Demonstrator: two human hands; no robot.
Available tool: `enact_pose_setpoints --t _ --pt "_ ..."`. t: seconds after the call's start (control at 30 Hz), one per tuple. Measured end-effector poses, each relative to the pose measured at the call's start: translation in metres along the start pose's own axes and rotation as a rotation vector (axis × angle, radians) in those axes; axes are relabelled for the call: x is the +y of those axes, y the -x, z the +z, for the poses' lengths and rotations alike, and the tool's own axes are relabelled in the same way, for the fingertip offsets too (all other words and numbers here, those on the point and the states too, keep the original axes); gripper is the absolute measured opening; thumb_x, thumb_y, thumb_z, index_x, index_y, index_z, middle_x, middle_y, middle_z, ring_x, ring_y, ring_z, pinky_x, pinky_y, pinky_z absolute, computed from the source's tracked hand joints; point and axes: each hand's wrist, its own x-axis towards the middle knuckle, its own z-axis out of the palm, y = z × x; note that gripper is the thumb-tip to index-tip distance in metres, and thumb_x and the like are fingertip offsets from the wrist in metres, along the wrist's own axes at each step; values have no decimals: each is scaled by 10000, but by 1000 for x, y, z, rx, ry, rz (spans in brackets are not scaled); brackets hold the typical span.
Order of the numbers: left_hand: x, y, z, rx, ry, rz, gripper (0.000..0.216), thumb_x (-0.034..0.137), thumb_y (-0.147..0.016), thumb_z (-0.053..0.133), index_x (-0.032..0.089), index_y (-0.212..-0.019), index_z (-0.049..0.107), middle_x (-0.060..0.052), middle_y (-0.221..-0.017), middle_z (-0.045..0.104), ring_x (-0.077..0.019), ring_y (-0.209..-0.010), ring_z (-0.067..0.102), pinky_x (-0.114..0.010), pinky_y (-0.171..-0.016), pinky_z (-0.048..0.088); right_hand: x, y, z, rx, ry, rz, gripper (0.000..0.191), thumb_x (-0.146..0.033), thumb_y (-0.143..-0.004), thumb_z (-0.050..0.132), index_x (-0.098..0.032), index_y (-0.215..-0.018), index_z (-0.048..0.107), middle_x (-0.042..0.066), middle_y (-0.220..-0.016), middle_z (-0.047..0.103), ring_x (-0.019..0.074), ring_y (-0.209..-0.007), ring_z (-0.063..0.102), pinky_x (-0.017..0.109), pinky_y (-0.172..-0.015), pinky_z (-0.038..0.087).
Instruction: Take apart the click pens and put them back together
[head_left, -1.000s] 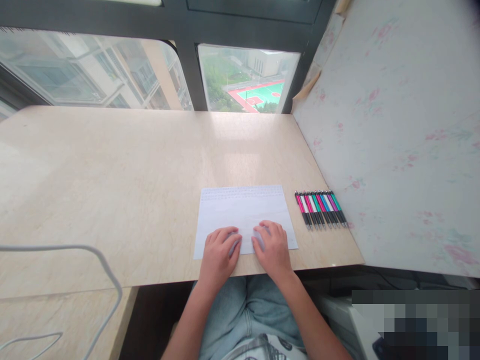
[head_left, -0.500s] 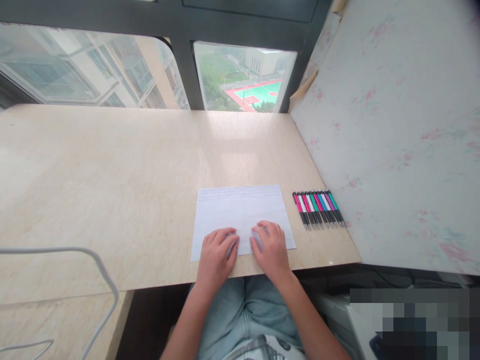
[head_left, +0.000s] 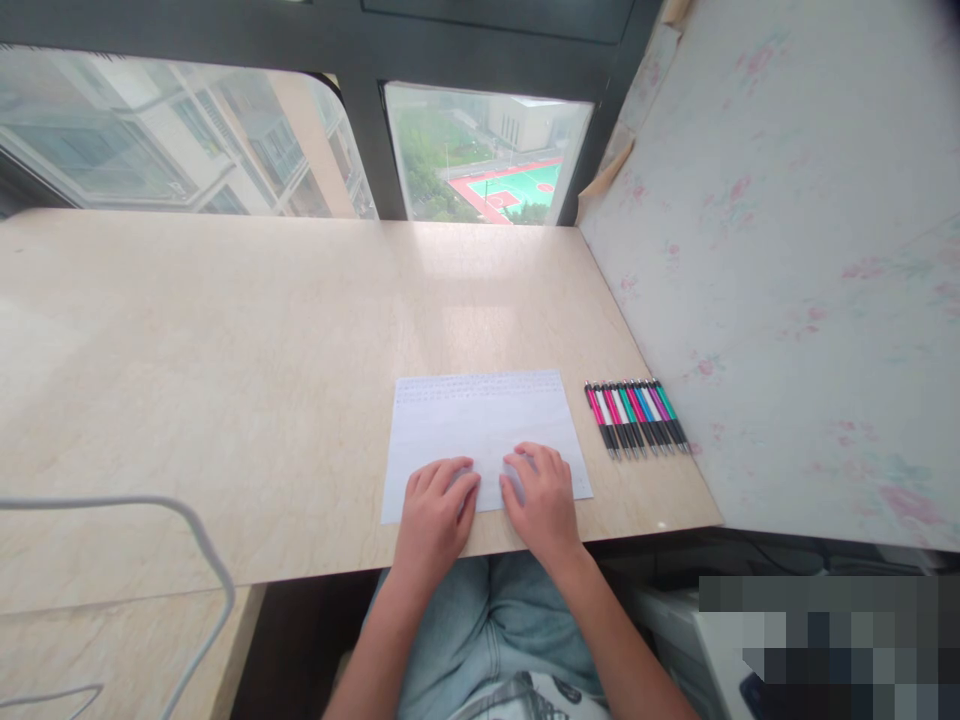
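While written-on paper (head_left: 480,420) lies on near side of bench (head_left: 262,380), I rest left hand (head_left: 439,503) and right hand (head_left: 541,492) over its near edge, both released, loosely curved. Pens (head_left: 636,418) lined up to right.

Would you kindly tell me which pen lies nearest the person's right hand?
The pink pen at the row's left end; the other pens lie farther toward the floral wall.
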Motion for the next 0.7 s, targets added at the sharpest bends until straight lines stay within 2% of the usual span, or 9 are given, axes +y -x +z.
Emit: enact_pose_setpoints --t 0.7 --pt "-2 0 -1 -5 37 -32 135 204 -916 560 232 -993 668 -81 -1157 684 -259 -1064 603 -427 -904 451 4 0 3 31 4 27 197 -217 -886 578 -196 -1065 656 109 -1123 597 272 -1059 510 424 -900 411"
